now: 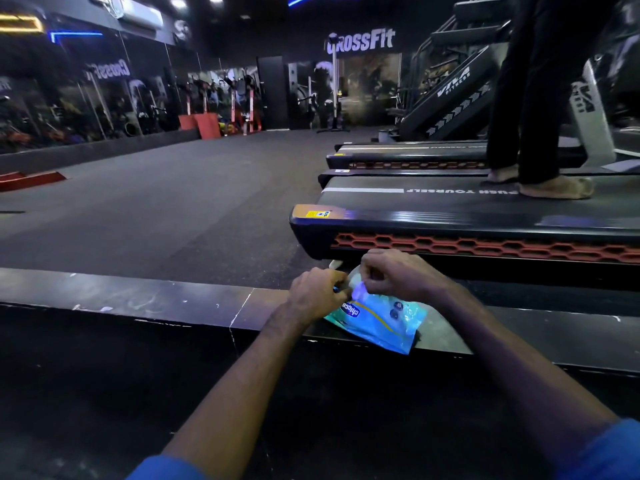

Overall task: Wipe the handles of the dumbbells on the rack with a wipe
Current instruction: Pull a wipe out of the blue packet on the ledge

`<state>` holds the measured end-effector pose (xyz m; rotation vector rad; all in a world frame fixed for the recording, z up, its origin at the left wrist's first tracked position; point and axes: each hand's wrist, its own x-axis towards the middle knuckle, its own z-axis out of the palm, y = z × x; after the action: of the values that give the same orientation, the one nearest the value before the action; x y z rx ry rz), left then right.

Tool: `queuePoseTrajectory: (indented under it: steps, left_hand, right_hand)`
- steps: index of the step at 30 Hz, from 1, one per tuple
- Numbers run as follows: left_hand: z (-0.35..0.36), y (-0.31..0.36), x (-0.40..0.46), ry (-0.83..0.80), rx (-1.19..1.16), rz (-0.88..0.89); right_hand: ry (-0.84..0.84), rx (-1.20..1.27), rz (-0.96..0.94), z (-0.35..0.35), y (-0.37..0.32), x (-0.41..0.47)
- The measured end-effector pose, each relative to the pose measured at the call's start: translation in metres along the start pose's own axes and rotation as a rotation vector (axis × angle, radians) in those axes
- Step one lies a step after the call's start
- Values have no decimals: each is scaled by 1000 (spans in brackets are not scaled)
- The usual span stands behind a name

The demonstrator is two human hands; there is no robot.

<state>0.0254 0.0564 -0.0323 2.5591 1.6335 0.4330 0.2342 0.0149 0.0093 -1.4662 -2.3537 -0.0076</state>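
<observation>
A blue wipes pack (pixel 377 323) lies on a dark stone ledge (pixel 145 296), at the ledge's far edge, just in front of a treadmill (pixel 450 216); the left hand (pixel 317 294) pinches the pack's top end with curled fingers; the right hand (pixel 398 277) pinches the pack's opening beside it, fingers bent; both forearms reach in from blue sleeves (pixel 602 452); another person's bare feet (pixel 554 187) stand on the treadmill belt.

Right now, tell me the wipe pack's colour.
Light blue wipe pack, yellow stripe; head view.
</observation>
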Motion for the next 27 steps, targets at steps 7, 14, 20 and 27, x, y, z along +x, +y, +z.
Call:
queuePoseTrajectory:
  steps: [7,14,20,27]
  left_hand:
    - [-4,3,-4,-30,8,7]
    - [-27,5,0,-122,-255,66]
    - [-62,26,10,-271,-981,176]
    - [-77,77,2,15,-1044,183]
  right_hand:
    - [77,450,31,-14,8,-6]
    - [232,719,119,-18,18,-11]
    - [350,786,212,-28,18,-22]
    - [553,544,251,-45,5,-52]
